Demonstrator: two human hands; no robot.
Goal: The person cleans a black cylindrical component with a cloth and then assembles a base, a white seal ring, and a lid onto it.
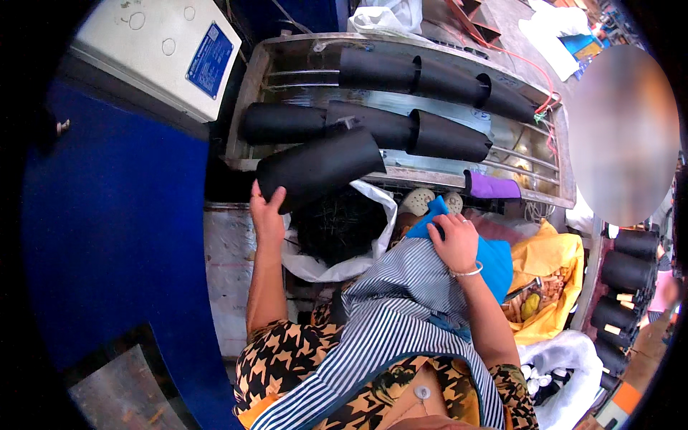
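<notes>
The left hand (269, 211) of the person is closed on one end of a loose black tube (322, 166), with the thumb on the side near the body. This tube is at the near left corner of the long trough (430, 172), and it covers part of the trough's front edge. From the grip, the tube goes away toward the inside of the trough: its long axis climbs from the held end up to the right. So it lies at an angle to the near row of black tubes (451, 136), which runs along the trough and slopes down a little to the right. The free end overlaps this row in the view; whether they touch, one cannot tell. Behind, the far row of black tubes (380, 70) sits on metal rods (304, 85) in the trough.

The left hand is the nearer one to the loose tube. The right hand (457, 242) is well apart from it, in front of the trough, with bent fingers on a blue cloth (493, 269); whether they pinch it is not clear. Before the trough, below the loose tube, stands a white sack (387, 208) with black material inside.
</notes>
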